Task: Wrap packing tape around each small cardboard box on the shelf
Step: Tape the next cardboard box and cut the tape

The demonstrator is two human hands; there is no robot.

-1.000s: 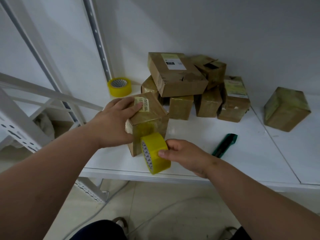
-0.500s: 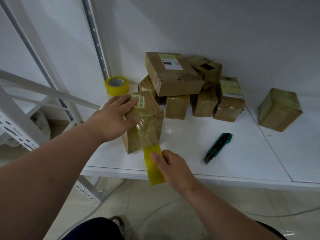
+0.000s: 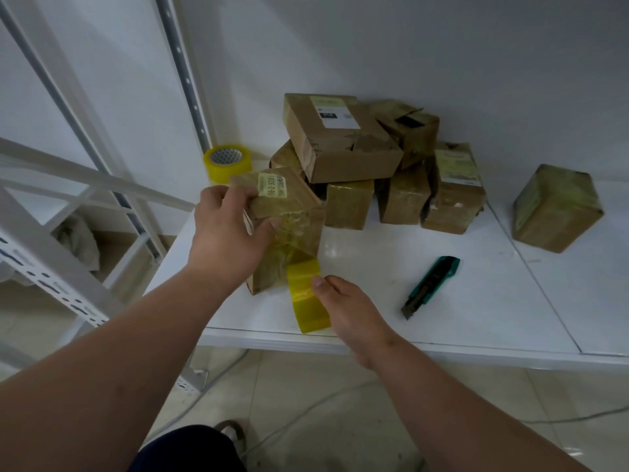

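Near the front edge of the white shelf [image 3: 476,321], a yellow tape roll [image 3: 308,296] is gripped by the right hand [image 3: 350,313], and a stretch of tape is drawn from it up onto a small cardboard box [image 3: 289,226]. This box, tilted near the shelf's front-left part, is grasped at its upper left side by the left hand [image 3: 228,233]. A green utility knife [image 3: 430,287] is laid to the right. Toward the back edge, a pile of boxes [image 3: 374,165] and a second tape roll [image 3: 227,162] are seen, with one taped box [image 3: 558,207] set apart at the right.
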